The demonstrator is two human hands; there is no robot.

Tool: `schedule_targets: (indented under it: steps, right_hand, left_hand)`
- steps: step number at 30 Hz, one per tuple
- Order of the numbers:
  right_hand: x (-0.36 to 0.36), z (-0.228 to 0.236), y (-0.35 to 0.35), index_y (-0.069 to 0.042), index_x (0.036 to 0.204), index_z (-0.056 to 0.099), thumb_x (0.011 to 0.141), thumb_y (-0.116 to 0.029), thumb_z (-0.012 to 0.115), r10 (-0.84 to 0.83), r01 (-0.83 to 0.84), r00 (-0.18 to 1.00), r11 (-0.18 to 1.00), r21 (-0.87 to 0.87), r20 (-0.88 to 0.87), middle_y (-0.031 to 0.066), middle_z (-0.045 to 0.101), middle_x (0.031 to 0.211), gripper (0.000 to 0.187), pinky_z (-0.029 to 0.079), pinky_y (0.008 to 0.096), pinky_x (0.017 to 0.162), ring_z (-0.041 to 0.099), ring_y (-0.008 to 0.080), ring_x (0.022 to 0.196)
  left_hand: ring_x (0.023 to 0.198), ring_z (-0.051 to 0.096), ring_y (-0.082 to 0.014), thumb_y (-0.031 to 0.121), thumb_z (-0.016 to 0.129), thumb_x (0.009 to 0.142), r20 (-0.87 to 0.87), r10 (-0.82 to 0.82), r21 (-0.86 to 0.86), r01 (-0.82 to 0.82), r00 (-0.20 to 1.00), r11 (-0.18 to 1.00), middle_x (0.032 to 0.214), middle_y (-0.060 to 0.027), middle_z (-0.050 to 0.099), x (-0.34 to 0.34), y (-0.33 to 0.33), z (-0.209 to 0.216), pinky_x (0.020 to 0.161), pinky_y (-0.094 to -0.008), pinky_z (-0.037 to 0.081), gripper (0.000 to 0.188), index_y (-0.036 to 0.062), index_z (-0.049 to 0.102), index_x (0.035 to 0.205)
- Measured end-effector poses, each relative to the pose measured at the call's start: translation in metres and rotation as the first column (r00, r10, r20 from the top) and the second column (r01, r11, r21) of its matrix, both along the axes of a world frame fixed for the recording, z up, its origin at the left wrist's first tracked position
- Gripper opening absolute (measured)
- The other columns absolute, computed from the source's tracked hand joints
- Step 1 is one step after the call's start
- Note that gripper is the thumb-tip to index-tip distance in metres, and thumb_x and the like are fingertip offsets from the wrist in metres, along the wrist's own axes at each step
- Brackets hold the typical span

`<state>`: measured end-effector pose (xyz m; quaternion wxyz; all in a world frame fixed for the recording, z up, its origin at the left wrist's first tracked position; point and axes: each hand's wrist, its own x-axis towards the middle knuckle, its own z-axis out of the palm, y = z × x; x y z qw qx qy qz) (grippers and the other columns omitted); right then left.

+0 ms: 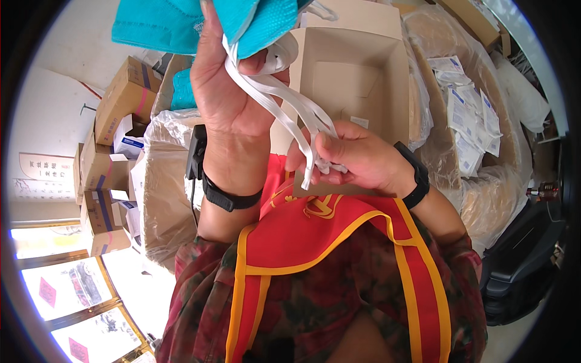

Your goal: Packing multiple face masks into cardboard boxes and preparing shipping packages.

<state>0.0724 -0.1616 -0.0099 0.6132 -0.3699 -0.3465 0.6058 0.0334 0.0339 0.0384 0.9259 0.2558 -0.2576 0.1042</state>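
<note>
Several teal face masks (160, 27) are bunched in my left hand (227, 91), raised at the top of the view. The fingers are closed round them, with the thumb up along the fabric. White elastic straps (281, 91) hang from the masks across the palm, down to the right. Lower down, my right hand (366, 160) is closed on the gathered ends of these straps, thumb over fingers. The straps run in a loose band between the two hands. Behind them stands an open cardboard box (351, 48); the part I can see inside is bare.
At the right, a plastic-lined carton (417, 72) holds several white packets (466, 121). Another plastic-lined carton (166, 175) stands at the left, with teal masks (183, 91) behind it. Stacked boxes (124, 91) line the left wall. A black chair (520, 260) is at the right.
</note>
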Motion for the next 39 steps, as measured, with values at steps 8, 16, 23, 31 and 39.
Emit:
schedule_targets:
  steps: [8, 16, 23, 31, 39]
  right_hand:
    - [-0.012, 0.000, 0.008, 0.003, 0.117, 0.061, 0.090, -0.054, 0.062, 0.086, -0.075, 0.993, 0.989, 0.128, -0.079, -0.0040, 0.042, 0.062, 0.063, 0.029, 0.0191, 0.050, 0.036, 0.0034, 0.053]
    - [-0.002, -0.003, -0.003, -0.001, 0.103, 0.060, 0.099, -0.033, 0.054, 0.144, -0.146, 0.989, 0.988, -0.058, -0.041, -0.0037, 0.045, 0.068, 0.033, 0.032, 0.0196, 0.051, 0.037, 0.0036, 0.057]
    - [0.018, -0.006, -0.031, -0.005, 0.097, 0.059, 0.100, -0.033, 0.053, -0.033, 0.044, 0.996, 0.990, -0.135, 0.082, 0.0031, 0.060, 0.078, 0.029, 0.025, 0.0180, 0.042, 0.034, 0.0008, 0.051]
    - [0.048, 0.030, -0.037, -0.004, 0.095, 0.061, 0.101, -0.031, 0.051, 0.032, 0.034, 0.880, 0.991, -0.129, 0.474, -0.0015, 0.053, 0.071, 0.029, 0.035, 0.0212, 0.054, 0.042, 0.0047, 0.060]
    - [0.038, 0.085, -0.051, -0.001, 0.092, 0.058, 0.100, -0.027, 0.047, 0.158, -0.056, 0.419, 0.987, -0.148, 0.894, 0.0155, 0.058, 0.069, 0.029, 0.045, 0.0417, 0.060, 0.059, 0.0316, 0.063]
  left_hand:
    - [0.058, 0.060, -0.0138, 0.016, 0.052, 0.093, -0.061, -0.040, -0.020, 0.039, 0.997, 0.999, 0.102, -0.0217, 0.059, -0.001, -0.001, 0.004, 0.073, -0.0285, 0.054, 0.025, -0.0044, 0.062, 0.104]
    - [0.058, 0.060, -0.0135, 0.017, 0.050, 0.094, 0.021, 0.156, 0.067, -0.157, 0.988, 0.985, 0.097, -0.0211, 0.061, -0.006, 0.016, 0.008, 0.072, -0.0297, 0.053, 0.026, -0.0042, 0.062, 0.104]
    - [0.058, 0.059, -0.0175, 0.018, 0.049, 0.097, 0.106, 0.173, 0.143, -0.188, 0.979, 0.972, 0.090, -0.0161, 0.065, -0.026, 0.036, 0.008, 0.053, -0.0292, 0.051, 0.026, -0.0032, 0.060, 0.108]
    - [0.083, 0.066, -0.0313, 0.013, 0.066, 0.083, 0.629, 0.227, 0.747, -0.659, 0.743, 0.088, 0.105, -0.0171, 0.064, -0.061, 0.023, 0.008, 0.066, -0.0346, 0.054, 0.031, -0.0003, 0.057, 0.109]
    - [0.076, 0.064, -0.0354, 0.004, 0.071, 0.066, 0.402, 0.109, 0.698, -0.227, 0.909, -0.679, 0.103, -0.0161, 0.061, -0.090, -0.021, 0.039, 0.063, -0.0394, 0.054, 0.056, 0.0031, 0.050, 0.118]
